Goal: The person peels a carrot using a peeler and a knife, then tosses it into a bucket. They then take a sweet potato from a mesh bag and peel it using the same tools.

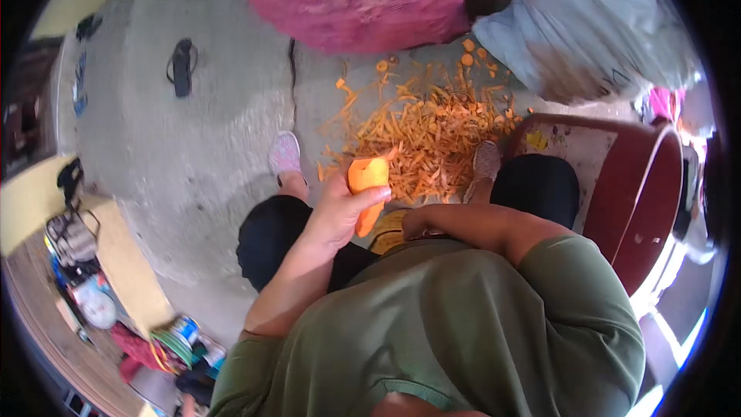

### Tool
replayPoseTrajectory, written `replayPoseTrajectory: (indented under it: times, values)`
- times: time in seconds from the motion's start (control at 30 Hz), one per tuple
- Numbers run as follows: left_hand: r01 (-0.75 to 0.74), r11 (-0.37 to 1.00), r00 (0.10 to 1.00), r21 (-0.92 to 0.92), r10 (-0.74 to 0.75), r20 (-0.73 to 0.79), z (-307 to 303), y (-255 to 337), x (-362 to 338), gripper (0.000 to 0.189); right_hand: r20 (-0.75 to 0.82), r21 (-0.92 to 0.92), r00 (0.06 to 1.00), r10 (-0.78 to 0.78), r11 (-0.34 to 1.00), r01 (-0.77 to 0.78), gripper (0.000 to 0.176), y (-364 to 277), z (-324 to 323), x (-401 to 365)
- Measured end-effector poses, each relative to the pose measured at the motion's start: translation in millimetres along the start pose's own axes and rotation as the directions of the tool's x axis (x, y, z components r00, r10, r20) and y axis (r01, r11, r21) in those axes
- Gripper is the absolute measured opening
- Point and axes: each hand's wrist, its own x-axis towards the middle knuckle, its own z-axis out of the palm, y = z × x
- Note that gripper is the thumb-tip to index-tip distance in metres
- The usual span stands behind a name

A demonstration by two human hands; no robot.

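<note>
Many orange peelings (432, 135) lie on the floor (216, 108), so much seems done. The left hand (336, 212) has its grip closed around one orange vegetable (367, 181) above the knees, not yet finished; of the right hand (414, 224), I cannot tell the grip.

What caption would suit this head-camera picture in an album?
Left hand holds a carrot above a heap of orange peelings on the concrete floor.

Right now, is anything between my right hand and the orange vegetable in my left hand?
Nothing visible. The left hand holds the orange vegetable, and the right hand sits just beside its lower end, with no object between them. The peel pile lies on the floor beyond.
</note>
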Motion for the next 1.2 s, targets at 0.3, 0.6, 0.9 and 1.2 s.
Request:
replayPoseTrajectory:
  times: [0.3, 0.6, 0.9, 1.2]
  values:
    - [0.068, 0.989, 0.997, -0.132, -0.071, -0.021, 18, -45, -20, 0.027, 0.115, -0.388, 0.992, -0.055, 0.917, 0.095, 0.038, 13, 43, -12]
    - [-0.097, 0.994, 0.994, -0.040, 0.095, -0.052, 41, -57, -26, 0.032, -0.770, 0.055, 0.635, 0.067, 0.998, -0.039, 0.028, -2, -10, -88]
    - [-0.162, 0.982, 0.982, 0.098, 0.170, -0.077, 51, -50, -39, 0.033, -0.824, 0.510, 0.528, 0.207, 0.676, 0.532, 0.035, 0, 9, -156]
    - [-0.068, 0.991, 0.991, 0.118, 0.080, -0.104, 71, -71, -42, 0.037, -0.843, 0.464, 0.513, 0.162, 0.701, 0.541, 0.033, 34, 7, -160]
